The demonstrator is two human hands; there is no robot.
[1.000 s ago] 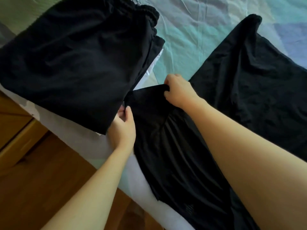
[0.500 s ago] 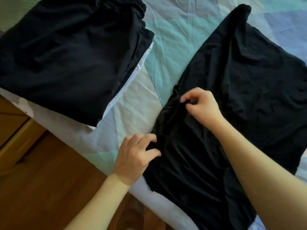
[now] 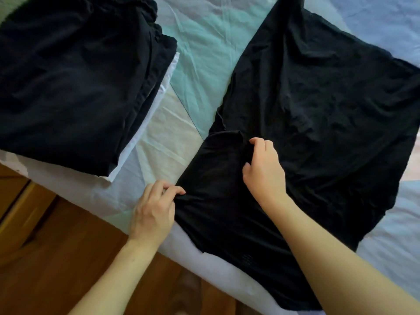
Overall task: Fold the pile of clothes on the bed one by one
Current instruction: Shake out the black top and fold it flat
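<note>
Faint unreadable print (image 3: 246,258) on black garment (image 3: 318,105).

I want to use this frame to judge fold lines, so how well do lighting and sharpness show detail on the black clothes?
Head view: soft, even light, no glare; the black garment and folded stack read nearly flat black, with only faint creases; the bed sheet shows wrinkles clearly; left hand and right hand are fairly sharp; wide-angle bending at the edges.
</note>
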